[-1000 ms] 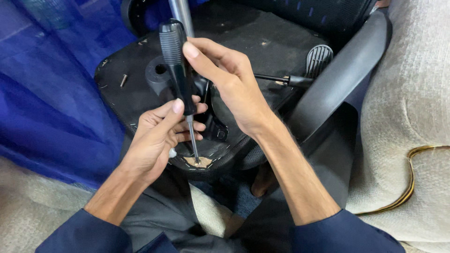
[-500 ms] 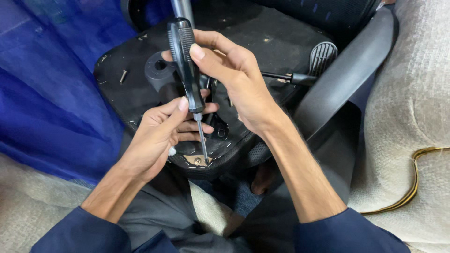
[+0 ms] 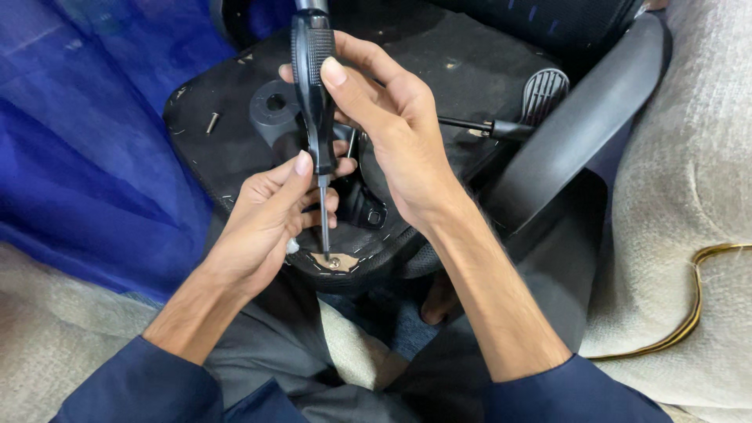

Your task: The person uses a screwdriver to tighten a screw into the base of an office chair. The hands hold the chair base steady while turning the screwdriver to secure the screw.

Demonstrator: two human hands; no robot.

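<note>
The right hand (image 3: 392, 133) is wrapped around the ribbed black handle of a screwdriver (image 3: 313, 86), thumb pressed on its near face, keeping the tool almost upright so its thin steel shaft drops straight onto a small screw (image 3: 334, 262) at the near edge of an upturned chair seat (image 3: 439, 70). The left hand (image 3: 270, 219) is curled loosely, fingertips pinching the shaft low down, apparently to keep the tip seated in the screw head. The screw sits in a pale, bare patch where the seat's black fabric, stapled around the rim, stops short. The seat underside looks matte and rigid, with a moulded round boss (image 3: 274, 106) to the far left and a loose bolt (image 3: 211, 122) lying beside it. A ribbed plastic lever paddle (image 3: 543, 92) on a metal rod sticks out to the right, above a smooth curved armrest (image 3: 580, 125). Blue cloth (image 3: 86, 141) hangs on the left; whether the seat rests on the person's lap is hard to tell.
</note>
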